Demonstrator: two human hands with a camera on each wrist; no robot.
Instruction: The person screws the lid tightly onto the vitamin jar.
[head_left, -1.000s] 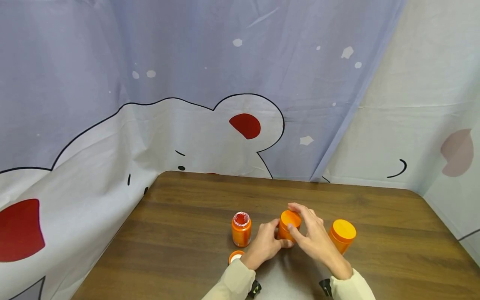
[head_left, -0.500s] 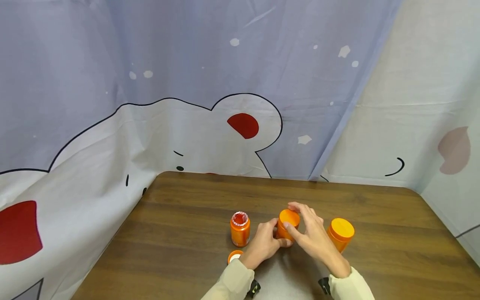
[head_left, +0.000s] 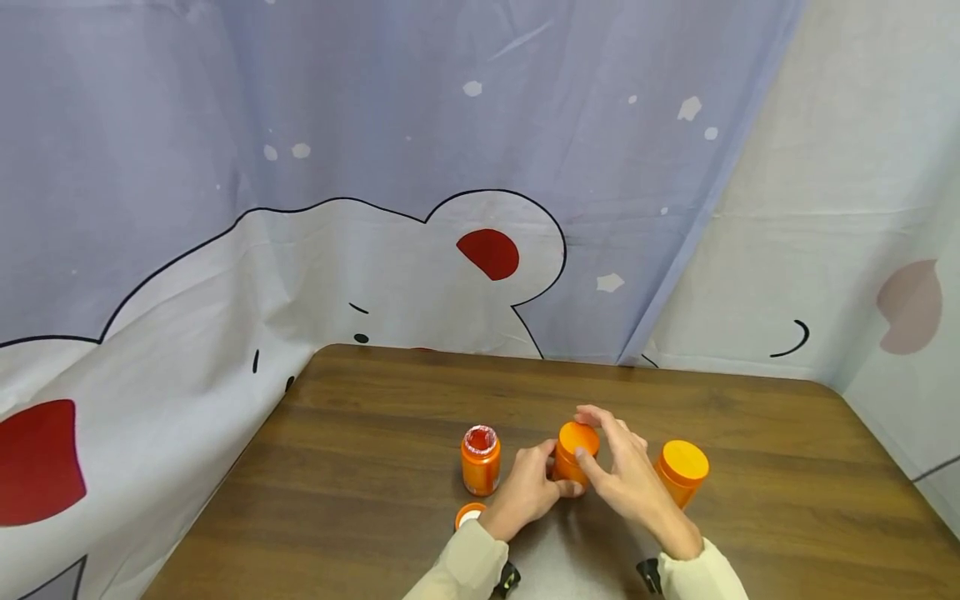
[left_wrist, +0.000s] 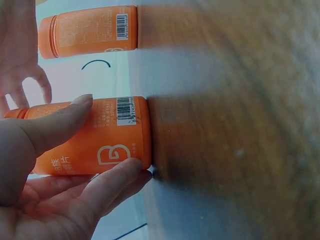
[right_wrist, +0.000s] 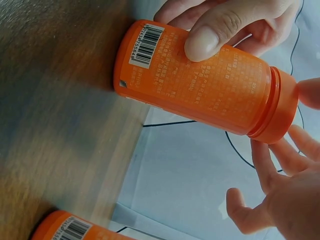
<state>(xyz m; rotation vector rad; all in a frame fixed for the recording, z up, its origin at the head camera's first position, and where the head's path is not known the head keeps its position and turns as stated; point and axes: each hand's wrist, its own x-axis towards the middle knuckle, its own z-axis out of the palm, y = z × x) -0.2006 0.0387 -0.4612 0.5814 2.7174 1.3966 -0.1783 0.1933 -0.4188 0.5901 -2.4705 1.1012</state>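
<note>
The orange bottle (head_left: 573,475) stands upright on the wooden table (head_left: 375,425), between your two hands. Your left hand (head_left: 528,485) grips its body, thumb on one side and fingers wrapped round the other. Your right hand (head_left: 628,477) pinches its cap (head_left: 578,437) between thumb and fingertips, the other fingers spread. Left of that bottle stands an open bottle (head_left: 481,467); left and nearer you lies a loose lid (head_left: 470,512), partly hidden by your wrist. To its right stands a capped bottle (head_left: 683,468).
</note>
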